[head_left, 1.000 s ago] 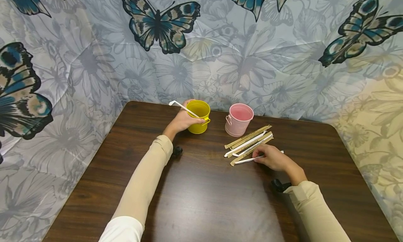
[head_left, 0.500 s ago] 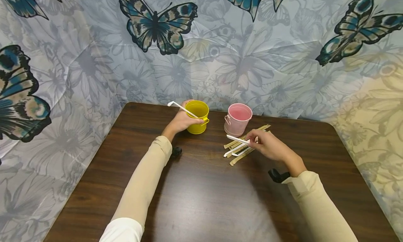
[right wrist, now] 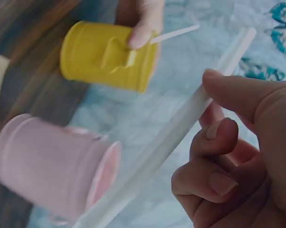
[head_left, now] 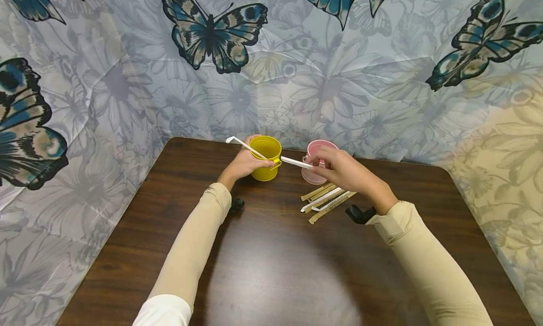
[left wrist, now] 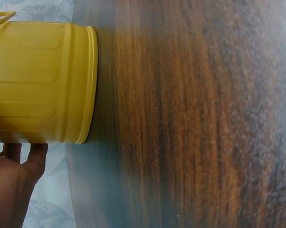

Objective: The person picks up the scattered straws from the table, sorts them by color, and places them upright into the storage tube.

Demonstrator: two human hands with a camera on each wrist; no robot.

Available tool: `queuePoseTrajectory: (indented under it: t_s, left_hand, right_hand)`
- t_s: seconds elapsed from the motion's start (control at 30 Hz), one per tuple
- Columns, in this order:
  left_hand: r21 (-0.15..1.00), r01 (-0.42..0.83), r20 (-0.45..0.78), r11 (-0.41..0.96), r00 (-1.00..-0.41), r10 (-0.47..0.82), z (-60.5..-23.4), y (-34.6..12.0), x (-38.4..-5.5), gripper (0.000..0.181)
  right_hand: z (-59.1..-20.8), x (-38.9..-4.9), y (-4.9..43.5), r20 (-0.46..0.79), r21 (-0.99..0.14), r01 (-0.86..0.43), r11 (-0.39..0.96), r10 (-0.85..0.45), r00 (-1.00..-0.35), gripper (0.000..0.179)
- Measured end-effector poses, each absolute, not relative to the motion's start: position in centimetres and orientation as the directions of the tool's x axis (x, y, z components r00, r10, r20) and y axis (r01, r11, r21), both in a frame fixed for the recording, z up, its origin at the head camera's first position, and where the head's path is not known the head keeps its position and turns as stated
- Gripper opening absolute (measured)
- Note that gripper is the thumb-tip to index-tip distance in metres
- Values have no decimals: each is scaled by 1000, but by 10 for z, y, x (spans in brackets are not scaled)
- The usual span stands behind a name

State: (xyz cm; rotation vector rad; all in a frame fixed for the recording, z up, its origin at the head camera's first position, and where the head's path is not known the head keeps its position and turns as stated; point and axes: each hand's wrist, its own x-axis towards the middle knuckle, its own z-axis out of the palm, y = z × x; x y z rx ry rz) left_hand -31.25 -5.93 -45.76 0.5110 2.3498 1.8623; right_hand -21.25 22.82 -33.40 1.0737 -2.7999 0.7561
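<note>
My left hand (head_left: 246,162) grips the yellow bucket (head_left: 271,151), one straw (head_left: 250,148) in; my right hand (head_left: 347,171) pinches another straw (head_left: 296,162), the pile (head_left: 321,199) seemingly left.

Tally at one table (head_left: 263,269): two buckets (head_left: 266,173), two hands (head_left: 339,168), at least seven straws.
Buckets ran one yellow, one pink. White straws (head_left: 295,162) numbered at least four: one pinched, one at the yellow bucket, two in the pile. Tan straws (head_left: 333,206) numbered at least three, pile partly hidden. Also counted: two black wrist devices (head_left: 359,215), five printed blue butterflies (head_left: 209,36).
</note>
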Motion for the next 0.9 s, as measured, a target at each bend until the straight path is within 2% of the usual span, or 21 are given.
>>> queuePoseTrajectory:
  t_s: [0.27, 0.43, 0.53, 0.73, 0.9]
  left_hand:
    - [964, 181, 111, 193, -939, 325, -457, -60, -313, 99]
    - [964, 172, 97, 202, -938, 332, -457, -61, -312, 100]
    - [963, 171, 93, 209, -937, 336, -457, -61, -313, 101]
    - [961, 194, 114, 197, -928, 355, -460, -61, -317, 98]
    - [965, 184, 105, 189, -925, 365, -460, -62, -317, 99]
  right_hand:
    - [-314, -225, 189, 241, -449, -660, 603, -629, -739, 8]
    - [-308, -233, 168, 357, -467, -711, 525, -624, -695, 8]
    - [-307, -240, 158, 422, -505, -719, 477, -590, -688, 8]
    - [-309, -251, 142, 494, -575, -696, 429, -496, -714, 11]
    - [-316, -263, 127, 556, -591, -709, 384, -443, -703, 12]
